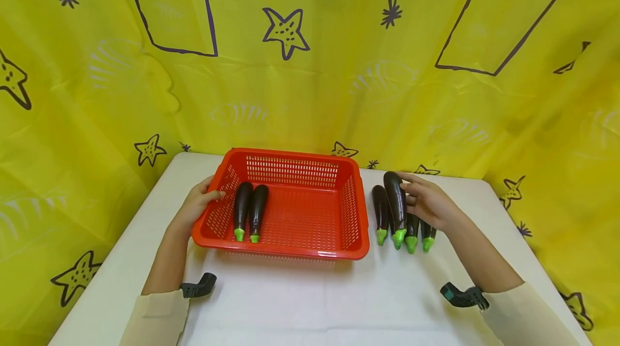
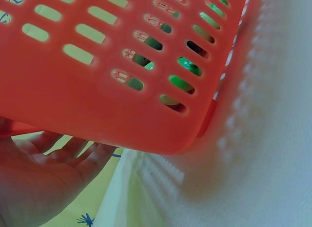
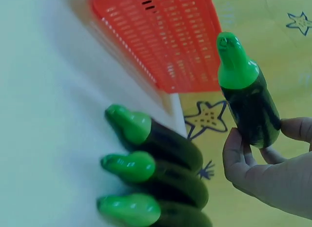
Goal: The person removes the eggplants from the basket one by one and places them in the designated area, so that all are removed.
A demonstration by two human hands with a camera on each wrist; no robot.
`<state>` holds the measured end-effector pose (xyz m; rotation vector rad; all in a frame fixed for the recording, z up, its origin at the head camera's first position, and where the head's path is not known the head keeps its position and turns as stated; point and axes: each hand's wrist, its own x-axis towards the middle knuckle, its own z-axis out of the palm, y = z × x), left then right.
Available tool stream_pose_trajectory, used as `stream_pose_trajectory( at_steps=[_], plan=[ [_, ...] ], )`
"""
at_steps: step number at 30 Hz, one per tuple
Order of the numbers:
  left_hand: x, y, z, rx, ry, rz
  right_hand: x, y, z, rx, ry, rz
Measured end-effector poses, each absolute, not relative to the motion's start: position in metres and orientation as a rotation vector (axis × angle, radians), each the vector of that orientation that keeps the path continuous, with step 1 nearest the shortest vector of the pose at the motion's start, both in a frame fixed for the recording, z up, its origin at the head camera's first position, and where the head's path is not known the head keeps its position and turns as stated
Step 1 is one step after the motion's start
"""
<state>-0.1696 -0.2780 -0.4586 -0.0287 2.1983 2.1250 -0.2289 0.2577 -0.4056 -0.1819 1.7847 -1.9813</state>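
Observation:
My left hand (image 1: 194, 207) grips the left rim of a red plastic basket (image 1: 300, 252), its thumb over the edge and its fingers outside, under the rim in the left wrist view. Inside, two dark eggplants (image 1: 242, 206) with green stem ends lie side by side against the left part. To the basket's right, my right hand (image 1: 431, 203) holds another eggplant (image 3: 251, 105) by its rounded end, thumb on one side and fingers on the other. It is lifted above three more eggplants (image 3: 168, 144) lying in a row on the table, green ends toward me in the head view.
A white cloth (image 1: 286, 303) covers the table. Yellow curtain (image 1: 319, 93) with star and fish drawings hangs behind it and along both sides. Black camera mounts (image 1: 199, 286) sit on both wrists.

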Motion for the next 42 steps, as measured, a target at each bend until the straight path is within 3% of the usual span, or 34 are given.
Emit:
stream_pose_trajectory(
  at_steps=[22,42],
  plan=[
    [-0.171,-0.279,-0.458,-0.034,2.203,2.128,-0.218,0.327,-0.427,-0.046,1.691,-2.276],
    [-0.173,-0.278,-0.46,-0.041,2.195,2.147,-0.215,0.375,-0.451,0.181,1.819,-2.261]
  ],
)
